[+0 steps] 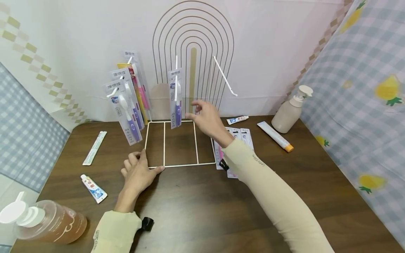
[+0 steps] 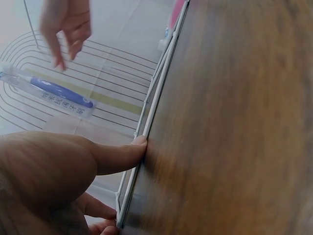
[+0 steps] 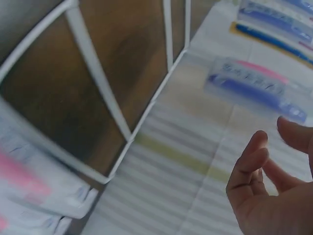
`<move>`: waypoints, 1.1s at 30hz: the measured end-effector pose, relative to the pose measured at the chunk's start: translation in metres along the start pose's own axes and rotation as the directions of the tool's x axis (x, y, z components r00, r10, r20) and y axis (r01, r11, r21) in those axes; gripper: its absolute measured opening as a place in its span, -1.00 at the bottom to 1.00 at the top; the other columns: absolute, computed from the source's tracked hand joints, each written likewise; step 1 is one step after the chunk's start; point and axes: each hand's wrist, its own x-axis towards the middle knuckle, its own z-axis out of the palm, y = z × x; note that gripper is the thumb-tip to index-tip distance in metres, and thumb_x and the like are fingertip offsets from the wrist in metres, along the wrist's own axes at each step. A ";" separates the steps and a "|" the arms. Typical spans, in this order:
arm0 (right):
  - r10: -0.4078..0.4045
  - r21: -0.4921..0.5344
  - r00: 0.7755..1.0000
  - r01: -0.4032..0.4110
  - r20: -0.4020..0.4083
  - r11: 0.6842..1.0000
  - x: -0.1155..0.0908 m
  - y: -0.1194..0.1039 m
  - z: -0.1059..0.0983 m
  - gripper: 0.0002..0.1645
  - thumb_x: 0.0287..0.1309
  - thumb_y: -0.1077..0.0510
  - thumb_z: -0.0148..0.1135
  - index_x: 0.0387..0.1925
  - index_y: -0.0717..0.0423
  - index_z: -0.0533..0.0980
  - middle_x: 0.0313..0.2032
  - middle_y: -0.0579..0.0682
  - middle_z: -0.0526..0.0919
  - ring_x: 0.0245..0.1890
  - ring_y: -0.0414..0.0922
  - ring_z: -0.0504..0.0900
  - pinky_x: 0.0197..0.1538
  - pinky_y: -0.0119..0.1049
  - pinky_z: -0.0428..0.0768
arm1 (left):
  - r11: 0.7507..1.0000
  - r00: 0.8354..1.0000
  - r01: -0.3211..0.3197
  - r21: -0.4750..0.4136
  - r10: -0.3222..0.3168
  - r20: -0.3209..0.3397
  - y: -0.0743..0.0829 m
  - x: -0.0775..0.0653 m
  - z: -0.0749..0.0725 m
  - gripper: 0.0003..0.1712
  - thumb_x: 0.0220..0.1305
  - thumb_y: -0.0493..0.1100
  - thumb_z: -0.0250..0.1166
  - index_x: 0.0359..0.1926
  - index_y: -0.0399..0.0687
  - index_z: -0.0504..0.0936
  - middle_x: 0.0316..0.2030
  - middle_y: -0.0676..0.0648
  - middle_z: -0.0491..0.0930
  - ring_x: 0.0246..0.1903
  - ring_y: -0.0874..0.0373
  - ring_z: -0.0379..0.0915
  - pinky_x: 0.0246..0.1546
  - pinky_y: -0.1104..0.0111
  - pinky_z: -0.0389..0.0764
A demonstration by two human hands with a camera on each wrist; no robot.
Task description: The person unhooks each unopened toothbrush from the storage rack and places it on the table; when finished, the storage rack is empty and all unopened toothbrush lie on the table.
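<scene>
A white wire display rack [image 1: 181, 165] stands on the table, its hooks rising against the wall covering. My left hand [image 1: 138, 174] rests at its front left corner, the straight thumb pressing the front wire and a finger touching the side wire. On the middle hook hangs a packaged purple toothbrush [image 1: 175, 99]. Just right of that pack is my right hand [image 1: 207, 117], fingers bent and apart, holding nothing. Several packaged toothbrushes [image 1: 129, 117] hang on the left hook. The right hook [image 1: 224, 75] slants forward. More toothbrush packs [image 1: 246, 138] lie partly hidden under the right forearm.
A pump bottle of amber liquid [image 1: 52, 221] stands near left. Behind it lie a small toothpaste tube [image 1: 94, 188] and a slim wrapped packet [image 1: 95, 148]. At the back right are another small tube [image 1: 237, 120], an orange-capped tube [image 1: 274, 136] and a beige pump bottle [image 1: 287, 114].
</scene>
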 end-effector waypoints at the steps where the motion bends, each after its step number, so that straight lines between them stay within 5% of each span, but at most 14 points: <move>1: -0.013 0.005 1.000 0.013 0.009 1.000 0.002 -0.006 0.002 -0.23 0.49 0.05 0.54 0.60 0.16 0.53 0.29 0.28 0.72 0.20 0.15 0.66 0.31 0.10 0.68 | 1.000 1.000 0.001 0.002 -0.001 0.002 0.000 0.000 0.000 0.30 0.53 0.13 0.50 0.82 -0.46 -0.09 0.62 -0.54 -0.01 0.41 -0.51 -0.01 0.40 -0.42 0.07; 5: -0.027 0.090 0.999 0.024 0.035 0.996 0.007 -0.026 0.011 -0.15 0.49 0.09 0.56 0.68 0.09 0.45 0.40 0.30 0.61 0.19 0.14 0.62 0.24 0.04 0.71 | 1.000 1.000 0.006 0.014 -0.007 0.017 0.001 0.001 -0.001 0.30 0.55 0.16 0.49 0.82 -0.45 -0.10 0.62 -0.53 -0.02 0.42 -0.51 -0.02 0.41 -0.41 0.06; 11: -0.037 0.225 0.999 0.030 0.027 0.974 0.011 -0.041 0.018 -0.63 0.56 0.21 0.45 0.26 0.25 0.67 0.23 0.27 0.75 0.02 0.11 0.82 0.11 -0.07 0.87 | 1.000 1.000 0.002 0.007 -0.002 0.004 0.000 0.001 0.000 0.30 0.52 0.15 0.51 0.82 -0.45 -0.07 0.61 -0.54 0.01 0.42 -0.52 -0.01 0.40 -0.40 0.08; 16: -0.043 0.309 0.999 0.046 -0.015 0.950 0.009 -0.039 0.018 -0.73 0.58 0.26 0.41 0.16 0.34 0.70 0.09 0.31 0.78 -0.15 0.00 0.76 0.15 0.10 0.86 | 1.000 1.000 -0.013 -0.010 0.013 -0.020 -0.004 0.003 0.002 0.30 0.49 0.12 0.52 0.81 -0.47 -0.05 0.60 -0.56 0.04 0.40 -0.53 0.00 0.36 -0.40 0.08; 33: -0.064 0.321 0.994 0.091 -0.094 0.943 -0.003 -0.022 -0.001 -0.77 0.54 0.22 0.48 0.04 0.33 0.73 0.04 0.31 0.83 -0.18 -0.01 0.84 0.13 0.06 0.85 | 1.000 1.000 -0.001 0.002 0.002 -0.015 -0.002 0.000 0.002 0.29 0.51 0.13 0.51 0.82 -0.45 -0.05 0.60 -0.55 0.03 0.41 -0.52 -0.01 0.40 -0.39 0.07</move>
